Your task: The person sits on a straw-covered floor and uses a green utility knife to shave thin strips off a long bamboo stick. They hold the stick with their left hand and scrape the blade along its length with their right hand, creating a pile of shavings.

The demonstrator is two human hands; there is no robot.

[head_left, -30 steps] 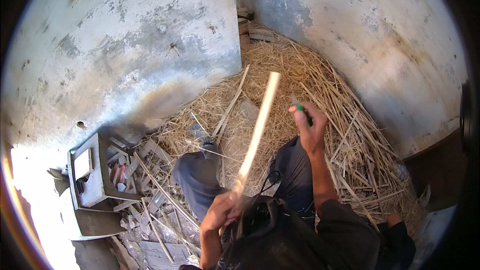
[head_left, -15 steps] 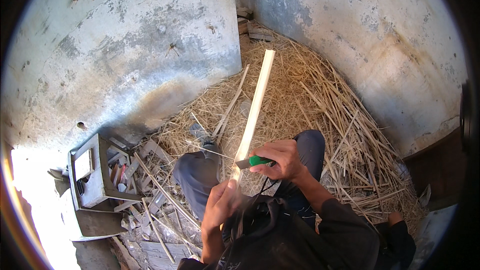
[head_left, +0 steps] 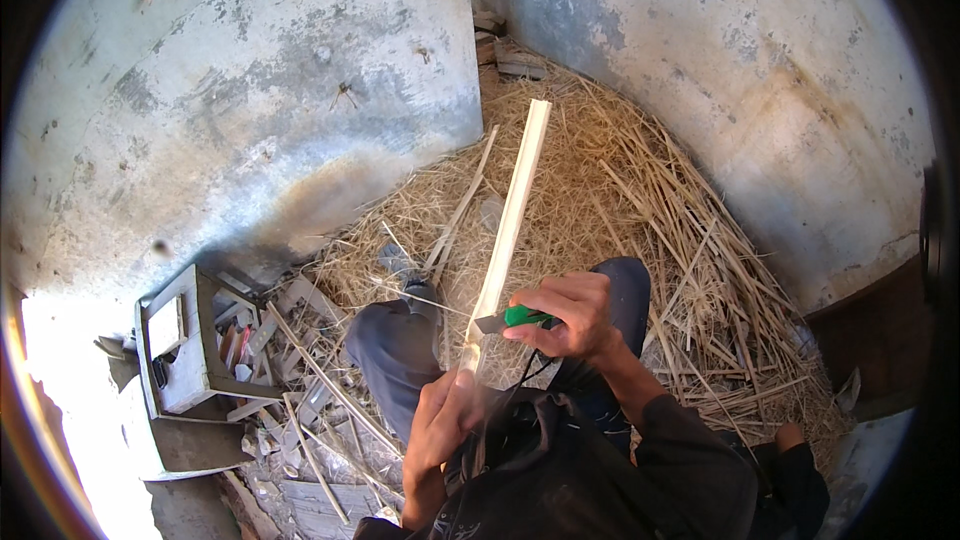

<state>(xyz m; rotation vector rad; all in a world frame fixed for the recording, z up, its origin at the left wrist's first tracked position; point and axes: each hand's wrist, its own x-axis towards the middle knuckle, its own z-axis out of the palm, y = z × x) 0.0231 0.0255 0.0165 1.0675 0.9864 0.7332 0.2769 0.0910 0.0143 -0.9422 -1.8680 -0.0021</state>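
Note:
My left hand (head_left: 443, 418) is closed round the lower end of a long pale split strip of wood or bamboo (head_left: 513, 208), which slants up and away from me. A green-handled knife (head_left: 524, 316) is gripped in my right hand (head_left: 572, 316). Its short, wide grey blade lies against the strip's edge, a little above my left fingers. From that spot a thin sliver (head_left: 432, 304) sticks out to the left. The strip's lowest end is partly hidden by my left hand.
Shavings (head_left: 570, 160) cover the floor between my legs and the walls. Several long thin strips (head_left: 690, 250) lie heaped at the right. A wooden stool-like frame (head_left: 205, 340) lies on its side at the left, beside scattered scraps. A stained wall (head_left: 300, 60) stands ahead.
My right hand and the knife have shifted slightly up and to the right along the strip. My left hand and the strip stay nearly in place.

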